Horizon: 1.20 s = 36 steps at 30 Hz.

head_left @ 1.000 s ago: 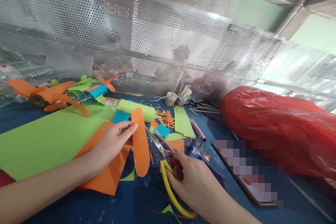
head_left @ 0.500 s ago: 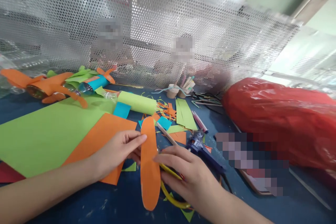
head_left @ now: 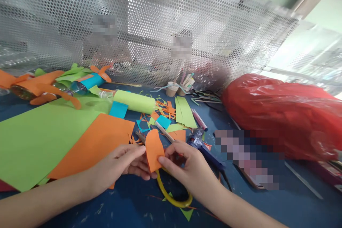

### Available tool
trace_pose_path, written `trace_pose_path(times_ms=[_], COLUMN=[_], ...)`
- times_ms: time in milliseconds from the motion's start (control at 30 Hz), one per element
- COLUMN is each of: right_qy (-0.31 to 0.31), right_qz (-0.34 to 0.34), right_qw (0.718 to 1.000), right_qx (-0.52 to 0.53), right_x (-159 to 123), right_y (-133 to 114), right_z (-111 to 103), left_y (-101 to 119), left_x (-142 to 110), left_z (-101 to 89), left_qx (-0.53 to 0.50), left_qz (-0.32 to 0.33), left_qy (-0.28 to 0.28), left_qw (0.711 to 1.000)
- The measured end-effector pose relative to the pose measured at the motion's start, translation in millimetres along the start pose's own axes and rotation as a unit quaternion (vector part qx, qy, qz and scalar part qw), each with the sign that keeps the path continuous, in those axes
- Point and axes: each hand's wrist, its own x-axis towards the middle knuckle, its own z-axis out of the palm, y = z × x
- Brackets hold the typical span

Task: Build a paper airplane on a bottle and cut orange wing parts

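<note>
An orange paper piece (head_left: 154, 149) with a rounded top end is held up over the table, looking folded or bent over. My left hand (head_left: 130, 162) pinches its left edge between thumb and fingers. My right hand (head_left: 184, 164) grips the lower right edge, thumb in front. Beneath the hands lie scissors with a yellow handle (head_left: 175, 199); much of them is hidden by the paper and hands. A blue glue gun (head_left: 208, 153) rests just right of my right hand. A pen-like stick (head_left: 163, 131) lies behind the paper.
Green sheet (head_left: 53, 128) and orange sheet (head_left: 93, 142) cover the left. Behind are a green-wrapped bottle (head_left: 135, 101), other paper-covered bottles (head_left: 88, 82), scraps (head_left: 165, 108) and cups (head_left: 172, 89). A phone (head_left: 248, 164) and red plastic bag (head_left: 278, 114) are right. People sit behind a perforated screen (head_left: 160, 17).
The long orange paper strip, earlier stretched out flat, now looks folded and much shorter. My right hand has closed on its lower edge. The camera view has shifted slightly.
</note>
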Motion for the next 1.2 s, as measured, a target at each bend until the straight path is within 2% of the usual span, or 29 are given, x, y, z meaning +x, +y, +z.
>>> trace_pose_path(times_ms=[133,267,400,533,933,1100,1200], right_qy=[0.0,-0.006,-0.013,-0.054,-0.056,-0.114,-0.123], right_qz=[0.011,0.022,0.038,0.048,0.059,0.062,0.056], right_qw=[1.0,1.0,0.997,0.988,0.973,0.956,0.947], right_qx=[-0.001,0.012,0.065,0.136,0.215,0.263,0.292], right_x=[-0.3,0.1,0.9,0.6,-0.2,-2.1,-2.7], right_y=[-1.8,-2.5,0.7,4.1,10.0,6.5,6.1], right_z=[-0.6,0.2,2.5,4.9,10.7,11.6,12.6], left_y=[-4.2,-8.3,-8.4,-6.0,-9.1,-7.7,-7.8], left_x=[-0.4,-0.1,0.0,-0.1,-1.2,-0.3,-0.4], left_z=[-0.9,0.4,1.5,2.5,3.4,3.6,4.1], left_qx=[0.09,0.114,0.134,0.152,0.115,0.125,0.138], left_qz=[0.016,0.001,-0.003,-0.005,-0.056,-0.027,-0.016], left_qy=[-0.014,-0.008,-0.014,-0.019,0.018,0.025,0.026], left_qw=[0.996,0.993,0.991,0.988,0.992,0.992,0.99])
